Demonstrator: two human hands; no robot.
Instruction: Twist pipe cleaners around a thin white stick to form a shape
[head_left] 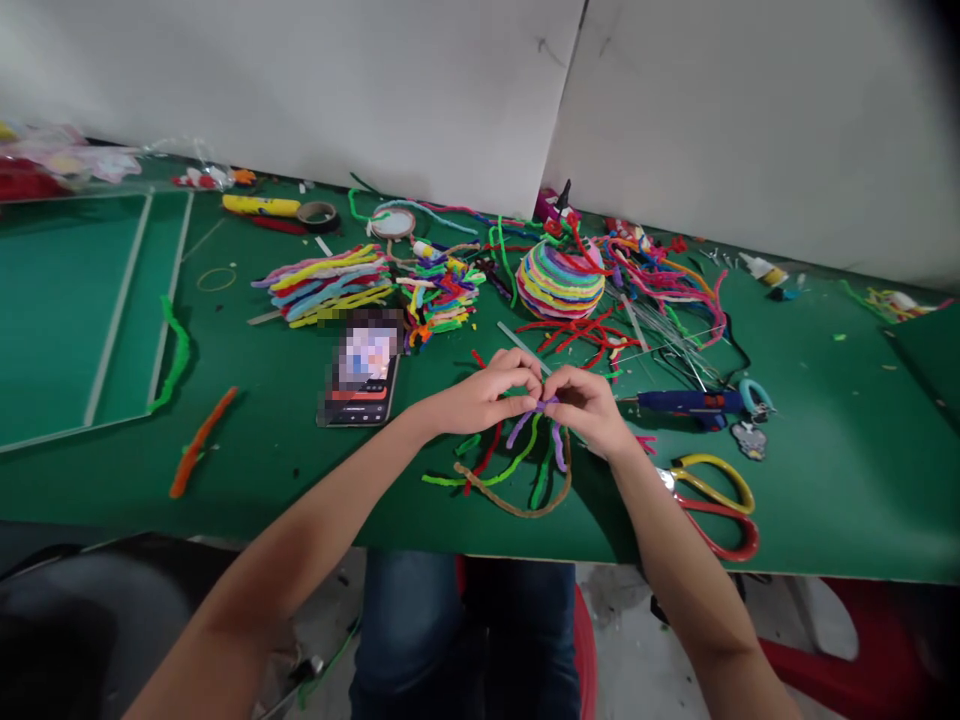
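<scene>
Both hands meet over the green table, fingertips pinched together. Between them is a purple pipe cleaner [557, 445], its ends hanging below the fingers. My left hand [510, 385] is closed on its left side, and my right hand [581, 395] is closed on its right side. Beneath and around the fingers lie a light green pipe cleaner [520, 460], a brown one [525, 513] curved in a loop, a dark green one [540, 483] and a red one [491, 452]. How these join at the fingertips is hidden.
A phone [364, 370] lies left of the hands; scissors [720, 500] and a blue glue gun [686, 402] lie right. Behind are pipe cleaner bundles [330, 285] and a striped round piece [561, 282]. An orange pipe cleaner [201, 442] lies far left.
</scene>
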